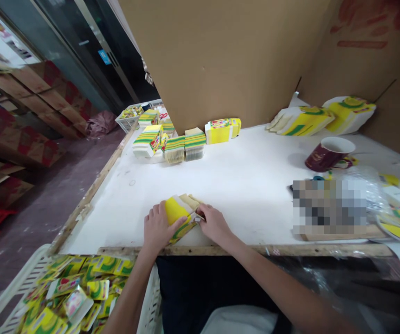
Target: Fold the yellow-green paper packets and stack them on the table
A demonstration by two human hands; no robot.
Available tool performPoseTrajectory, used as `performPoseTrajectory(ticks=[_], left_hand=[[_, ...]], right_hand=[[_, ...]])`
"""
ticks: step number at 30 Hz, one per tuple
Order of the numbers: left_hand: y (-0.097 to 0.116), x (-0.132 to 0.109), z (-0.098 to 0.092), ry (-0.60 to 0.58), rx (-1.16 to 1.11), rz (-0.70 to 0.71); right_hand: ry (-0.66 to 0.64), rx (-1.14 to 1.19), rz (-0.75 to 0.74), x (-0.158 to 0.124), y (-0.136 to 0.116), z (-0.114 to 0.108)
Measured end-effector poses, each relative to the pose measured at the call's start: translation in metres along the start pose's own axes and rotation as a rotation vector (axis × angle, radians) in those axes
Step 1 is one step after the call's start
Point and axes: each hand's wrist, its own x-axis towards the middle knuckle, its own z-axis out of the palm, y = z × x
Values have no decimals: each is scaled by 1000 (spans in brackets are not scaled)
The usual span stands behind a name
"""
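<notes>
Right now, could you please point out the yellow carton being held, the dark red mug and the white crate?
yellow carton [175,209]: head view, on its yellow upper face.
dark red mug [320,160]: head view, on its side wall.
white crate [33,269]: head view, on its left rim.

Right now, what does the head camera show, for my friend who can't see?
The left hand and right hand grip a small stack of flat yellow cardboard packets at the near edge of a white table. More striped yellow-green stacks and a dark red mug sit farther back.
</notes>
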Motion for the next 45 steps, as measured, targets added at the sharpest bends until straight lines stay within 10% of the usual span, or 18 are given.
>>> performPoseTrajectory(ticks=[14,20,45], left_hand=[[2,0,2,40,35,-13],[2,1,3,43,31,-18],[2,0,5,42,47,-41]], right_hand=[[-119,106,-151,-15,13,-42],[-14,-300,-336,6,17,-34],[-104,-519,-384,7,1,-37]])
